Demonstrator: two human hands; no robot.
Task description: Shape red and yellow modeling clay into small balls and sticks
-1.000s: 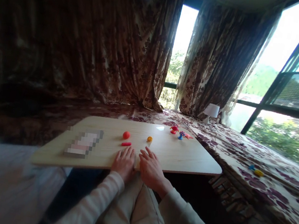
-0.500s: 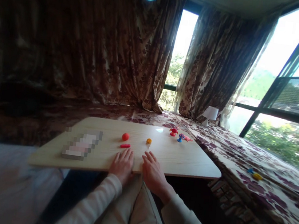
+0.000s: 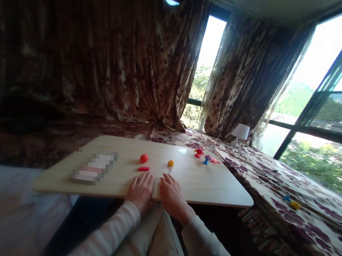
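Observation:
My left hand (image 3: 140, 189) and my right hand (image 3: 172, 193) lie flat, fingers stretched out, side by side on the near edge of a light wooden board (image 3: 214, 184). Neither holds anything. Just beyond my left fingertips lies a short red stick (image 3: 143, 169), and a red ball (image 3: 144, 158) sits behind it. A small orange ball (image 3: 170, 163) rests a little past my right fingertips. Several small red and blue toy pieces (image 3: 205, 156) stand at the board's far right.
A blurred flat item (image 3: 94, 166) lies on the board's left part. Flower-patterned bedding (image 3: 277, 180) surrounds the board, with a yellow and blue piece (image 3: 292, 202) on it at right. A white lamp (image 3: 240, 133), curtains and large windows stand behind.
The camera view has tilted slightly. My hands stay flat on the board's near edge, the right one drawn a little closer to the left.

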